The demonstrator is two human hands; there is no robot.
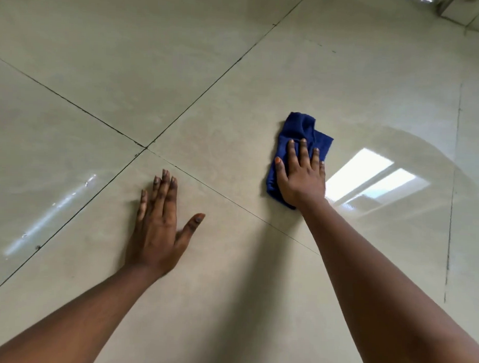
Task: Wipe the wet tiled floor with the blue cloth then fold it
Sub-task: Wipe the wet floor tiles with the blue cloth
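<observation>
A crumpled blue cloth (298, 131) lies on the beige tiled floor (236, 80), right of centre. My right hand (301, 175) presses flat on the cloth's near half, fingers spread, covering much of it. My left hand (159, 227) rests palm down on the bare tile to the left, fingers together and thumb out, holding nothing. A wet sheen with a curved edge (413, 138) shows on the tile to the right of the cloth.
Dark grout lines cross at a joint (146, 148) left of the cloth. A bright window reflection (368, 180) gleams just right of my right hand. Water droplets and a streak (50, 215) glisten at the left. A wall base or fixture (461, 12) stands at the far right corner.
</observation>
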